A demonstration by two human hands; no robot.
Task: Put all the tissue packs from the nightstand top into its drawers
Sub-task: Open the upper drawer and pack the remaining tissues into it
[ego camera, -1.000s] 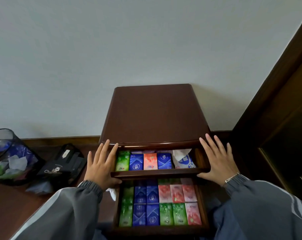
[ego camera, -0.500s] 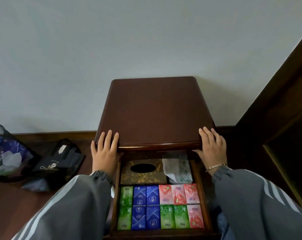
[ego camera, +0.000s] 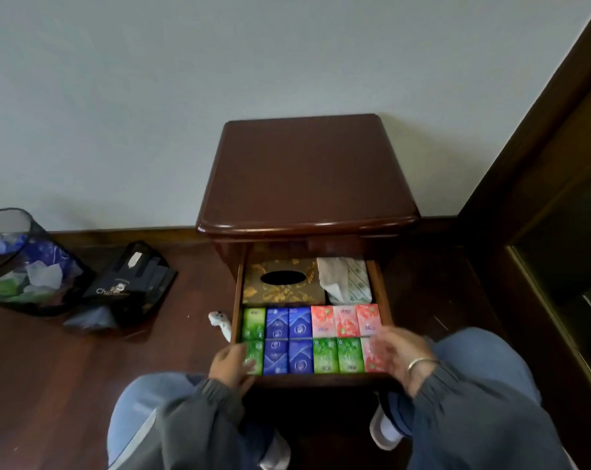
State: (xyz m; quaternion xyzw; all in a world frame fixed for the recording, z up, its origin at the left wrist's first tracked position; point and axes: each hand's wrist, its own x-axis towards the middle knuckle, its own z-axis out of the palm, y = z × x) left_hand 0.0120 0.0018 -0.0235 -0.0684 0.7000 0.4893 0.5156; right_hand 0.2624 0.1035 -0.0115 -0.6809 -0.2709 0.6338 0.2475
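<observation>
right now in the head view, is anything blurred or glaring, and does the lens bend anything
Head view: the right hand is smeared by motion blur over the pink packs; the left hand is slightly soft; a thin glare line runs along the front edge of the nightstand top; the dark wood frame at right leans, likely wide-lens distortion.

The only lettering that can be partly read stands on the black bag (ego camera: 131, 283) lying on the floor left of the nightstand (ego camera: 307, 171): pale letters beginning "Cha", the rest lost in a fold, beneath a small round emblem too small to make out. The tissue packs (ego camera: 277, 327) in the open drawer (ego camera: 378, 283) carry small white logos and print, all too blurred to read.
</observation>
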